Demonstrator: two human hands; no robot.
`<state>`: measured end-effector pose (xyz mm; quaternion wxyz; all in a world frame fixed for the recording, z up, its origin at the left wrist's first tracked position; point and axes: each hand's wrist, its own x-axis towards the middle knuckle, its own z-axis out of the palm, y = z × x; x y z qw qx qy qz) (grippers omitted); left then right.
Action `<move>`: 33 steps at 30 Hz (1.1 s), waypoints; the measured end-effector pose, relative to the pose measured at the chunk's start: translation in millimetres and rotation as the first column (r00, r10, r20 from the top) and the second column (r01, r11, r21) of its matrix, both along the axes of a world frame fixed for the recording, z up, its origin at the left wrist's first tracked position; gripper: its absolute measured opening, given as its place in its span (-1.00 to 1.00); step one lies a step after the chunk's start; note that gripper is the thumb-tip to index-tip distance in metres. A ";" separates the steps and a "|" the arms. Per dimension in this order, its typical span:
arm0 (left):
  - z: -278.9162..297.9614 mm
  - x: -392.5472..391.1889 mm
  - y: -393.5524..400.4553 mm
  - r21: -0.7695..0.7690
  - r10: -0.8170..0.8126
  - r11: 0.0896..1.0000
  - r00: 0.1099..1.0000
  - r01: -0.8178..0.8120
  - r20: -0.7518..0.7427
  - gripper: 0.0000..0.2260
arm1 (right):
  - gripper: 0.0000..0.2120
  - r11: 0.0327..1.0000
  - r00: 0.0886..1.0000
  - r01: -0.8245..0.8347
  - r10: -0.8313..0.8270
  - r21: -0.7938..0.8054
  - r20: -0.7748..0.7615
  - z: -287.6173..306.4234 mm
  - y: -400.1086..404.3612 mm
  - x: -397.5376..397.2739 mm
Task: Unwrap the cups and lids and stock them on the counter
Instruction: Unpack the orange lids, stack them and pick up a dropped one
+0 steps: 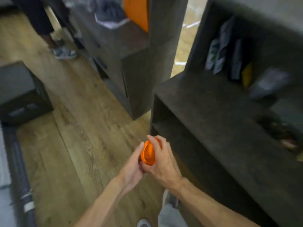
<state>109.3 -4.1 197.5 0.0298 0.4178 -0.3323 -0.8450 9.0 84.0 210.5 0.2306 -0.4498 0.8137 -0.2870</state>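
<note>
Both hands hold a small stack of orange lids (148,154) in front of me, above the wooden floor. My left hand (133,169) cups the stack from the left and below. My right hand (162,161) wraps over it from the right, fingers curled across the top rim. The stack is tilted so its round hollow face points toward me. The frame is blurred, so I cannot tell whether any wrapping is still on the lids. No cups are visible.
A dark grey counter (213,115) with shelves stands to the right, bags (226,51) and packets on its upper shelf. Another grey cabinet (131,63) with an orange panel (136,12) stands ahead. A person's legs (62,49) are far left. A dark box (19,92) sits left.
</note>
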 end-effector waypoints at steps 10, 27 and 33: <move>237.1 -54.5 128.6 -0.219 -0.346 0.928 0.916 0.301 -0.206 -0.21 | -0.10 0.950 0.958 0.167 -0.220 -0.265 -0.184 240.6 174.3 -20.4; 435.1 -192.4 635.8 -0.853 -0.840 0.368 0.525 0.369 -0.135 -0.46 | -0.18 0.734 0.697 0.480 -0.651 -0.481 -0.300 415.0 697.0 -94.0; 451.5 -257.2 736.7 -0.986 -0.839 -0.026 0.532 0.166 0.112 -0.30 | -0.20 0.602 0.602 0.617 -0.776 -0.507 -0.190 423.0 798.7 -129.7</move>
